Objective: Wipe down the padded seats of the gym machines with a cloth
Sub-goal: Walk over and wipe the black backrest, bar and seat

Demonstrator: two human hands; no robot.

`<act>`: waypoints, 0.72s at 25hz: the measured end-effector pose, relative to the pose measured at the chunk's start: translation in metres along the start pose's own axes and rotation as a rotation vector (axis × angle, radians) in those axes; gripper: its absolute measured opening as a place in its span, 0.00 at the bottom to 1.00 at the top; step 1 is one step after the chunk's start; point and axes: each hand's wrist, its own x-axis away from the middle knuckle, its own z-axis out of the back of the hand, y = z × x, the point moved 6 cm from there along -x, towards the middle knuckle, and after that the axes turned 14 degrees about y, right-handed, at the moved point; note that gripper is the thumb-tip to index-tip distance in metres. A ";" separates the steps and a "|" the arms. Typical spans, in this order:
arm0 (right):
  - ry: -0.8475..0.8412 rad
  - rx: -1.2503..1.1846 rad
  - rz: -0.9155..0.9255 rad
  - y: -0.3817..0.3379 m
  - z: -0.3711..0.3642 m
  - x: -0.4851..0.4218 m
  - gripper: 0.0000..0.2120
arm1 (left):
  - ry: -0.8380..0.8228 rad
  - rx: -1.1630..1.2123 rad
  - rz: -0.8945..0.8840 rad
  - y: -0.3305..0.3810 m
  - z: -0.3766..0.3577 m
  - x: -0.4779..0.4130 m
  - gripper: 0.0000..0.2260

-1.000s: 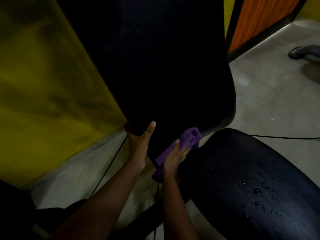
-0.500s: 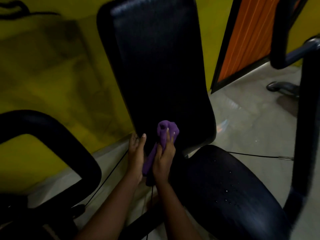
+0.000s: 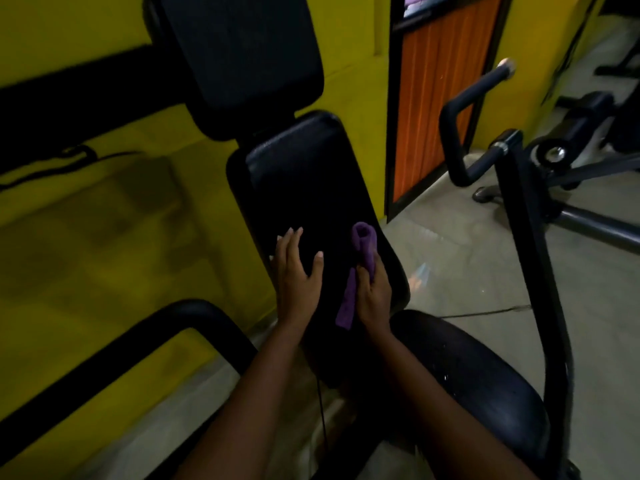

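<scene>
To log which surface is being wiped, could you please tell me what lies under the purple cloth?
The black back pad lies under the purple cloth, which the right hand holds against it. The covered patch of pad itself cannot be seen.

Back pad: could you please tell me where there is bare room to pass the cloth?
Crowded: the lower back pad, where the left hand lies flat and the right hand grips the cloth. Free: the upper back pad, from the hands up to the head pad; also the seat, between the right forearm and the frame bar.
</scene>
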 end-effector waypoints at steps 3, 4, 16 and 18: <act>0.013 -0.046 0.053 -0.021 -0.010 -0.027 0.27 | 0.018 -0.266 -0.339 0.007 0.002 -0.046 0.22; -0.004 -0.066 0.088 -0.033 -0.018 -0.043 0.27 | 0.043 -0.369 -0.492 0.011 0.003 -0.061 0.22; -0.093 0.396 0.994 -0.106 -0.166 -0.172 0.26 | 0.158 -0.918 -1.264 0.020 -0.017 -0.155 0.23; -0.044 0.408 0.986 -0.102 -0.163 -0.192 0.26 | 0.174 -0.922 -1.266 0.021 -0.017 -0.154 0.24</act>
